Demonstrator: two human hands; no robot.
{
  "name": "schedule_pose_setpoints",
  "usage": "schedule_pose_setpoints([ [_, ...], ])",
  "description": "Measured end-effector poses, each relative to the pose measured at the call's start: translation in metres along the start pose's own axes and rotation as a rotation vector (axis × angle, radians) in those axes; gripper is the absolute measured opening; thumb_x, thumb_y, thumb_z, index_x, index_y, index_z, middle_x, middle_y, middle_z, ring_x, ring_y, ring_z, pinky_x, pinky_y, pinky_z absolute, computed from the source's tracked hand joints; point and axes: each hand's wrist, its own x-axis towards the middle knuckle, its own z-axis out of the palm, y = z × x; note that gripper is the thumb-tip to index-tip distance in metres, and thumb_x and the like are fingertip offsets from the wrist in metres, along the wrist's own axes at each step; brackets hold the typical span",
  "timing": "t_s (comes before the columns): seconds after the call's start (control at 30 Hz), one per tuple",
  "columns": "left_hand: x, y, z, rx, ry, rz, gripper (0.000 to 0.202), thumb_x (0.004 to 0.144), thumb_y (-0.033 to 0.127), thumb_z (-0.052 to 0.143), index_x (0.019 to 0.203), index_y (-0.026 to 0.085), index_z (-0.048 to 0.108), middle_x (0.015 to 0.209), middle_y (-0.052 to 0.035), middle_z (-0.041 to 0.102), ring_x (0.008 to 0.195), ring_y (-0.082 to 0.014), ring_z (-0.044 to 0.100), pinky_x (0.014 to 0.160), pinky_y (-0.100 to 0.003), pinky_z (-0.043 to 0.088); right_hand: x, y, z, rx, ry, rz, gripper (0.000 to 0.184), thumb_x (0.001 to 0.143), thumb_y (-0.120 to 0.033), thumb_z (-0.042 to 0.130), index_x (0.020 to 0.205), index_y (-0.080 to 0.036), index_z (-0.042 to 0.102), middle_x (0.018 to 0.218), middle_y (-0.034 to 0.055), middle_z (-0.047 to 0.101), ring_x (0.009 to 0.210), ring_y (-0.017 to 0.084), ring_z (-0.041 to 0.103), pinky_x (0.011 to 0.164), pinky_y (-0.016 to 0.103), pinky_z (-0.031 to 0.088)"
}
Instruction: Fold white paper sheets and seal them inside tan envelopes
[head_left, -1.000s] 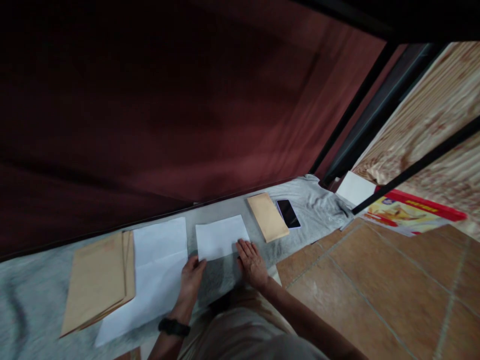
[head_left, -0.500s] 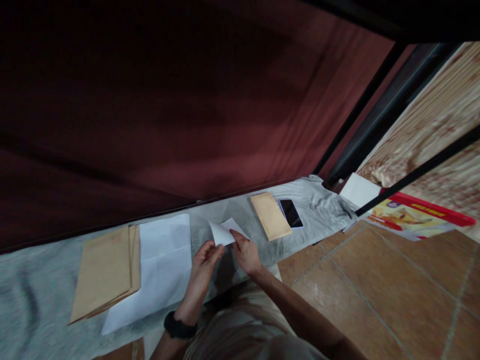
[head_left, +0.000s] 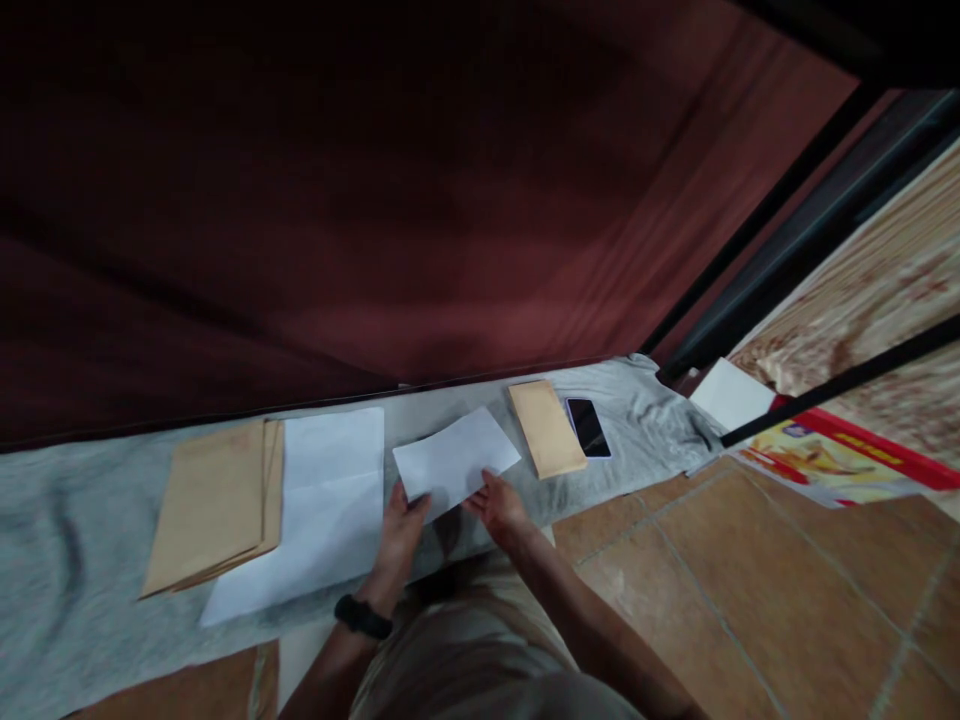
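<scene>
Between my two hands is a sheet of white paper (head_left: pixel 457 455), opened out to a small rectangle with a slight bend across it. My left hand (head_left: pixel 403 525) pinches its lower left corner, thumb on top. At the lower right edge, my right hand (head_left: pixel 499 503) grips it with the thumb above and the fingers underneath. Close to the right of the sheet lies a brown envelope (head_left: pixel 547 428), with a phone (head_left: pixel 589 428) against its far side. Left of my hands are larger white sheets (head_left: pixel 334 500), partly covered by a stack of brown envelopes (head_left: pixel 210 500).
A grey cloth (head_left: pixel 637 400) lies under all these papers, along a dark red panel (head_left: pixel 465 250). Brown floor tiles (head_left: pixel 675 580) show at the right. A colourful red and yellow box (head_left: pixel 832 450) and a white board (head_left: pixel 731 393) stand by a dark frame bar (head_left: pixel 847 375).
The white paper, curled up between my fingers before, is now spread flatter and wider. My hands sit along its lower edge. The view has shifted slightly.
</scene>
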Motion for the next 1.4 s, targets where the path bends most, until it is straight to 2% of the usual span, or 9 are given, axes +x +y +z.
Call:
schedule_pose_setpoints([
  [0.13, 0.013, -0.011, -0.016, 0.375, 0.032, 0.125, 0.061, 0.076, 0.024, 0.065, 0.136, 0.019, 0.056, 0.106, -0.0055, 0.076, 0.101, -0.0246, 0.070, 0.096, -0.040, 0.055, -0.015, 0.006, -0.025, -0.190, -0.118, 0.131, 0.038, 0.081, -0.054, 0.071, 0.088, -0.017, 0.066, 0.087, 0.0111, 0.075, 0.079, 0.024, 0.074, 0.076, 0.041, 0.060],
  [0.23, 0.005, -0.013, -0.021, 0.803, 0.089, 0.252, 0.065, 0.087, 0.027, 0.056, 0.149, 0.013, 0.044, 0.116, -0.0139, 0.072, 0.106, -0.0301, 0.069, 0.095, -0.046, 0.055, -0.024, 0.005, -0.034, -0.531, -0.158, 0.089, 0.045, 0.084, -0.060, 0.065, 0.086, -0.015, 0.071, 0.086, 0.0127, 0.075, 0.074, 0.025, 0.072, 0.072, 0.041, 0.059],
  [0.33, -0.013, -0.008, -0.015, 1.171, 0.137, 0.484, 0.061, 0.095, 0.028, 0.046, 0.152, 0.009, 0.040, 0.139, -0.0234, 0.060, 0.126, -0.0372, 0.058, 0.104, -0.055, 0.048, -0.023, 0.003, -0.033, -0.727, -0.118, -0.128, 0.032, 0.090, -0.048, 0.063, 0.096, -0.019, 0.075, 0.102, 0.0116, 0.076, 0.098, 0.028, 0.071, 0.092, 0.041, 0.056],
  [0.43, -0.026, -0.008, -0.006, 1.347, 0.088, 0.722, 0.059, 0.098, 0.027, 0.042, 0.154, 0.008, 0.039, 0.159, -0.0225, 0.041, 0.148, -0.0389, 0.036, 0.118, -0.059, 0.032, -0.013, 0.005, -0.029, -1.017, -0.146, -0.541, 0.034, 0.098, -0.032, 0.051, 0.123, -0.022, 0.071, 0.129, 0.0110, 0.069, 0.125, 0.026, 0.061, 0.113, 0.041, 0.046],
  [0.53, -0.030, -0.019, 0.001, 1.399, -0.036, 0.846, 0.062, 0.098, 0.029, 0.042, 0.156, 0.007, 0.035, 0.164, -0.0191, 0.034, 0.154, -0.0347, 0.026, 0.125, -0.057, 0.022, -0.001, 0.011, -0.024, -1.302, -0.193, -0.827, 0.044, 0.104, -0.027, 0.039, 0.142, -0.017, 0.059, 0.145, 0.0136, 0.060, 0.137, 0.024, 0.052, 0.117, 0.044, 0.044],
  [0.77, -0.031, -0.052, -0.001, 1.451, -0.245, 0.858, 0.067, 0.093, 0.028, 0.044, 0.155, 0.005, 0.035, 0.162, -0.0193, 0.038, 0.154, -0.0283, 0.028, 0.126, -0.051, 0.025, 0.009, 0.027, -0.021, -1.708, -0.284, -0.904, 0.050, 0.106, -0.033, 0.041, 0.153, -0.017, 0.045, 0.157, 0.0099, 0.048, 0.147, 0.024, 0.041, 0.123, 0.047, 0.033],
  [1.1, -0.033, -0.053, -0.010, 1.429, -0.220, 0.855, 0.067, 0.100, 0.044, 0.043, 0.155, 0.006, 0.035, 0.162, -0.0203, 0.038, 0.154, -0.0301, 0.029, 0.124, -0.051, 0.029, 0.007, 0.019, -0.046, -1.855, -0.136, -0.948, 0.057, 0.107, -0.034, 0.042, 0.159, -0.013, 0.033, 0.162, 0.0128, 0.039, 0.151, 0.023, 0.034, 0.125, 0.043, 0.028],
  [1.23, -0.037, -0.054, -0.016, 1.398, -0.189, 0.832, 0.072, 0.101, 0.047, 0.042, 0.157, 0.005, 0.029, 0.162, -0.0222, 0.036, 0.154, -0.0305, 0.028, 0.123, -0.049, 0.031, 0.006, 0.014, -0.061, -1.819, -0.067, -0.975, 0.060, 0.108, -0.033, 0.040, 0.162, -0.012, 0.025, 0.162, 0.0150, 0.037, 0.152, 0.025, 0.033, 0.124, 0.045, 0.028],
  [1.4, -0.041, -0.055, -0.021, 1.369, -0.166, 0.804, 0.076, 0.101, 0.051, 0.041, 0.160, 0.008, 0.021, 0.163, -0.0225, 0.034, 0.154, -0.0305, 0.028, 0.123, -0.051, 0.031, 0.002, 0.008, -0.076, -1.736, -0.039, -0.949, 0.061, 0.108, -0.037, 0.040, 0.161, -0.010, 0.026, 0.162, 0.0187, 0.038, 0.151, 0.029, 0.034, 0.123, 0.050, 0.030],
])
